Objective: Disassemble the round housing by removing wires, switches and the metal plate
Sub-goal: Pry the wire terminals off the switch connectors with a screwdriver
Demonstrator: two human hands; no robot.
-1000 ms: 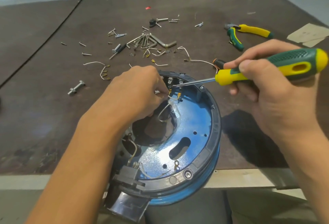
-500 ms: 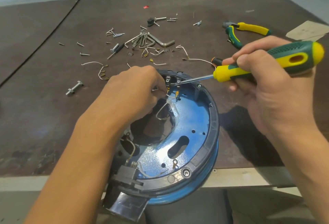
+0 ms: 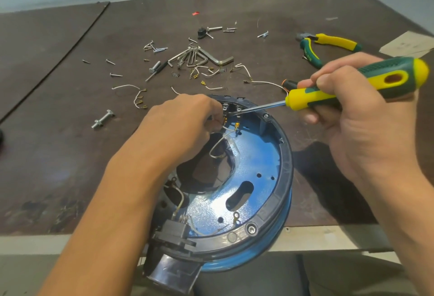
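Brown table [image 3: 70, 154] with screws [image 3: 155, 47], wires [image 3: 126, 87], pliers [image 3: 328, 42]

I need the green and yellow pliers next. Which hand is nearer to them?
Right. The right hand, gripping the screwdriver, is on the near side of the pliers; the left hand, pinching a wire in the housing, is well to their left.

round housing [image 3: 285, 178]: black rim, blue wall, open side up, between both hands | metal plate [image 3: 253, 161]: glossy, blue-tinted, slotted, seated inside, right of left hand [image 3: 183, 126] | white wire [image 3: 217, 145]: looped, held at left fingertips | switch [image 3: 231, 109]: black, far rim, left of right hand [image 3: 366, 126]
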